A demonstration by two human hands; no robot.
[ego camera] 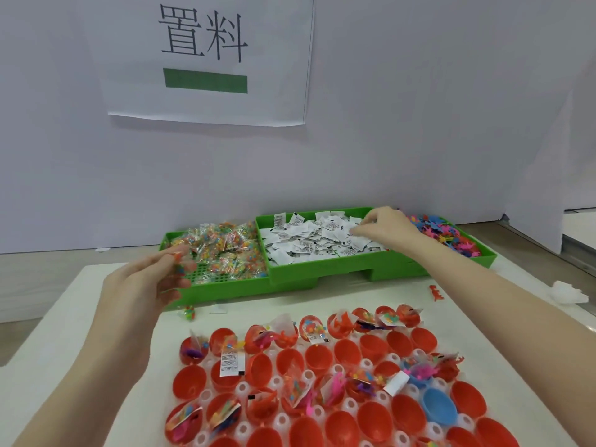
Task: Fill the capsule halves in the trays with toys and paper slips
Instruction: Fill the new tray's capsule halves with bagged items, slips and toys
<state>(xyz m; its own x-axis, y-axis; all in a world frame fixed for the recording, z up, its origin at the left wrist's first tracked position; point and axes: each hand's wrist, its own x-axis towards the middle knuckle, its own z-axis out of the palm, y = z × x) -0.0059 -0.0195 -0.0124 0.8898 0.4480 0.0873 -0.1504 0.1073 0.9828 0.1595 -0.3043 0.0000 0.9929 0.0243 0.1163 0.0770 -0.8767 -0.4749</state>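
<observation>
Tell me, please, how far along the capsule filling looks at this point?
Partly done. The far row of red halves and a scatter nearer in already hold packets and slips. In hand: the left hand pinches a bead packet by the green bin, and the right hand is picking at the paper slips. Left: many halves are empty, including the blue one.

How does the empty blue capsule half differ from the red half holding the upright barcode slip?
Colour: the smooth blue plastic capsule half is the only fully visible blue one; the slip-holding red plastic capsule half matches most others.
Contents: the blue half is empty; the red half holds a white barcode paper slip standing above its rim.
Position: blue sits right, red left.
Shared: both sit open side up in the clear tray.
</observation>
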